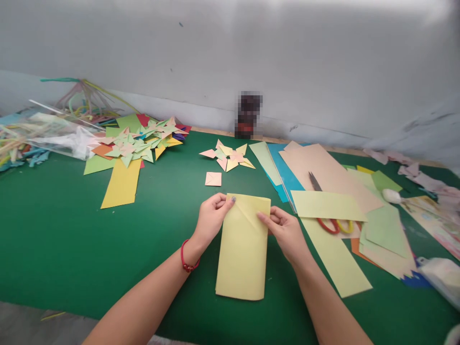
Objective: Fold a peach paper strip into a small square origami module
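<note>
A folded pale yellow sheet of paper (pixel 241 249) is held upright lengthwise in front of me, above the green table. A diagonal crease runs across its upper part. My left hand (pixel 214 213) pinches its top left corner, thumb on the front. At the upper right edge my right hand (pixel 285 232) grips the same sheet, its thumb on the front and its fingers partly behind. Just beyond the sheet lies a small folded pink paper square (pixel 213 179). Farther back is a star-like ring of folded pink and yellow paper pieces (pixel 230 156).
On the left, folded paper stars (pixel 132 146) lie beside a yellow strip (pixel 122 184), clear plastic and pipe cleaners (pixel 84 103). Scissors (pixel 314 182) lie partly under a yellow strip (pixel 327 205) among coloured sheets (pixel 323 167) on the right. A wall (pixel 143 52) rises behind the green table (pixel 72 239).
</note>
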A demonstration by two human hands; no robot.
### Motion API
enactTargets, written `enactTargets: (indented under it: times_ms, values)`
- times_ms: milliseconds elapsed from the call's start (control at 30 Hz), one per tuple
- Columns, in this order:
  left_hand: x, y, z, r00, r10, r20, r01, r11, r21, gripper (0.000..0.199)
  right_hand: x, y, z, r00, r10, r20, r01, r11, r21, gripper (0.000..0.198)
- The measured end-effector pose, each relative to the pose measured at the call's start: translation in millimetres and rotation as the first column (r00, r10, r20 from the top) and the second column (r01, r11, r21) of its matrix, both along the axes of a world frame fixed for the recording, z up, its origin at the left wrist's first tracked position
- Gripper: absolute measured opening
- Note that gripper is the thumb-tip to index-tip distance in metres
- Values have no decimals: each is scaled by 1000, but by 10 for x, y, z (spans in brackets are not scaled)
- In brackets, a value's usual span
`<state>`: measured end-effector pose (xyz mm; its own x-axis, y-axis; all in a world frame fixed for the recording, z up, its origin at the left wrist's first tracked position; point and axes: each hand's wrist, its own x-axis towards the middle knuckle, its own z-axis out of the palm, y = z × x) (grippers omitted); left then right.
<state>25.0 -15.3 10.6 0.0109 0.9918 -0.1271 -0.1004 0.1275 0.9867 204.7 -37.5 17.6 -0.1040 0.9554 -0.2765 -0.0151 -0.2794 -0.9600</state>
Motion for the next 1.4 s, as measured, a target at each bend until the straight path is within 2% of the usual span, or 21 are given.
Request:
enactTargets:
  times_ms: [133, 367, 500, 667, 800, 967, 1133, 1400]
  values:
    - [2, 7, -7, 1000, -1, 10, 1, 1000, -8, 29, 8, 4, -3, 1000, 4, 3, -4, 1000, -7, 25]
    - [-1, -10, -4, 998, -30, -62, 32, 999, 20, 27, -30, 13, 73, 1000, -25, 0, 25, 1000, -4, 33]
    - [5, -22, 19, 998, -63, -24, 64, 998, 15, 27, -46, 4, 91, 998, -67, -12, 68, 998, 5, 36]
    - [-1, -18, 29, 995, -87, 54, 86, 996, 19, 24, -47, -11, 81, 998, -60, -11, 60, 998, 14, 35]
    - [-12, -13, 32, 998, -67, 2, 67, 995, 72, 23, -59, -21, 98, 996, -83, 17, 83, 996, 18, 38]
    - [-10, -12, 14, 998, -57, -23, 59, 995, 85, 23, -62, -19, 97, 996, -90, 0, 90, 996, 29, 34]
    - [-13, -20, 6, 992, -52, -111, 64, 992, 108, 22, -45, -2, 78, 996, -93, 0, 92, 995, 43, 35]
    - [-9, -7, 10, 993, -69, -98, 80, 991, 106, 22, -5, 1, 62, 997, -71, 27, 70, 997, 43, 32]
